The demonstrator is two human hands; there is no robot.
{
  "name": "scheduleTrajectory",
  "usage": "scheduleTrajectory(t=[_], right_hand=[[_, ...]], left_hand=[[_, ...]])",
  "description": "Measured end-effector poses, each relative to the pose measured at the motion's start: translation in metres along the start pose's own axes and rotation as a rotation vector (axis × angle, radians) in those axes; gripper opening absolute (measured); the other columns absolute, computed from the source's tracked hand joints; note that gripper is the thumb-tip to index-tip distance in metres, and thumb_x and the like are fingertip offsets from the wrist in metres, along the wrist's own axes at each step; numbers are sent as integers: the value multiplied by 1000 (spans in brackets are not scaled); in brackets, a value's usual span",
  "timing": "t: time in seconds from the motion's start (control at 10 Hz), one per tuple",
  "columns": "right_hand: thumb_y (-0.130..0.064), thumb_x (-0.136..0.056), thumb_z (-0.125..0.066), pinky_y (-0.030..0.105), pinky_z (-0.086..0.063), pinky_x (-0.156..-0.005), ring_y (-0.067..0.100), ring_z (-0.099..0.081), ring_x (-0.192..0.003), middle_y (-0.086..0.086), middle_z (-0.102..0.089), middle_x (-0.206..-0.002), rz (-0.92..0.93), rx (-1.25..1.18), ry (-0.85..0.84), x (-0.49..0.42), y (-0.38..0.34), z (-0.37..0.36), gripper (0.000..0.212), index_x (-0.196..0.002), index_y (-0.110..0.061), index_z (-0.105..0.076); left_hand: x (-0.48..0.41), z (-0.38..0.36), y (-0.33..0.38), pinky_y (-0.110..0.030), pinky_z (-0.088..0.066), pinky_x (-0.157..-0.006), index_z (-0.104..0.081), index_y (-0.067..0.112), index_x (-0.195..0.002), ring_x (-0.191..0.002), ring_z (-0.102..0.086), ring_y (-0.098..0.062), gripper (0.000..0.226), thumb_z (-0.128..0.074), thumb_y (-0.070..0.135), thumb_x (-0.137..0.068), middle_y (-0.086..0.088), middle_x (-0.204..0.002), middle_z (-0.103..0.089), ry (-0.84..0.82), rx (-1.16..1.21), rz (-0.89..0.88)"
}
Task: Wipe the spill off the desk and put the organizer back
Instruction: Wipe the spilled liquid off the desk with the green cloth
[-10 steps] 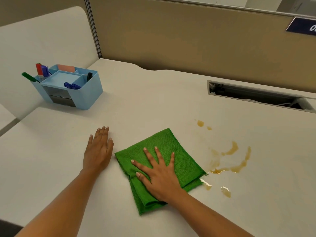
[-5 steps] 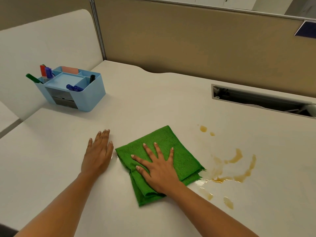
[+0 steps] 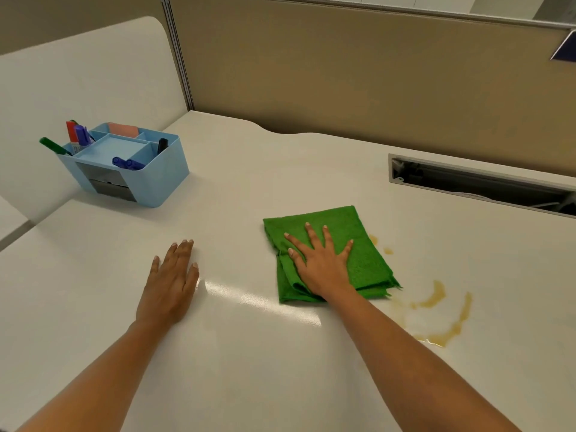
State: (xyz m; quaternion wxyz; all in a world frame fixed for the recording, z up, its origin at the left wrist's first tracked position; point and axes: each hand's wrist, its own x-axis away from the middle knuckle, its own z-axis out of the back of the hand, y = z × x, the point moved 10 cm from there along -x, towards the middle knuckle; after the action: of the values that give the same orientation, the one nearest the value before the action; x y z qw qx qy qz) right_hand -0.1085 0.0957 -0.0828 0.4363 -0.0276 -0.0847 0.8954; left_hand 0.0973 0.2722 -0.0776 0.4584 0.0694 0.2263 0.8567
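Head view had the right hand (image 3: 324, 269) flat on the green cloth (image 3: 364, 244), palm down, its fingers (image 3: 313, 236) straight and spread wide. It was pressing the folded cloth onto the worktop (image 3: 249, 353) about midway between the left and right edges. That was a flat press, not a grip.

Over to the right, the brown spill (image 3: 448, 319) lay in thin curved streaks toward the right edge, with a wet patch shining at its near end. The cloth's frayed near right corner sat close to those streaks but apart from them. Two small brown drops (image 3: 388, 251) showed just beside the cloth's right edge; whether the upper one touched the fabric could not be told.

The left hand (image 3: 170, 288) rested palm down on bare worktop, left of the cloth and apart from it. Its fingers (image 3: 184, 254) were straight and held together, with nothing in them.

Far off at the far left corner stood the light blue organizer (image 3: 156, 182), upright and well apart from both hands. A green marker (image 3: 51, 145) leaned out over its left side. A red pen (image 3: 71, 132) and a purple pen (image 3: 82, 135) stood in a back left compartment. Two blue markers (image 3: 127, 163) lay in a front one, and a black pen (image 3: 162, 145) poked up on the right. A tan partition (image 3: 343, 73) ran along the far edge, with a cable slot (image 3: 483, 185) open near the far right.
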Motion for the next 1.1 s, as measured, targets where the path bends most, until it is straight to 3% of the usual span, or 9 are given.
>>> scheduleTrajectory(t=[0.6, 1.1], right_hand=[[-58, -92, -9, 72, 7, -102, 29, 5, -146, -5, 2, -159, -269, 19, 39, 32, 94, 14, 48, -140, -53, -5], [-61, -91, -9, 72, 10, -102, 30, 9, -145, -2, 5, -159, -298, 13, 27, 70, 74, 7, 51, -141, -52, -1]], left_hand=[[0, 3, 4, -36, 0, -119, -16, 18, -145, -145, -10, -14, 49, -25, 24, -97, -2, -155, -21, 18, -23, -8], [11, 5, 13, -40, 1, -119, -17, 16, -145, -145, -10, -17, 49, -23, 24, -97, -4, -155, -22, 41, -40, 1]])
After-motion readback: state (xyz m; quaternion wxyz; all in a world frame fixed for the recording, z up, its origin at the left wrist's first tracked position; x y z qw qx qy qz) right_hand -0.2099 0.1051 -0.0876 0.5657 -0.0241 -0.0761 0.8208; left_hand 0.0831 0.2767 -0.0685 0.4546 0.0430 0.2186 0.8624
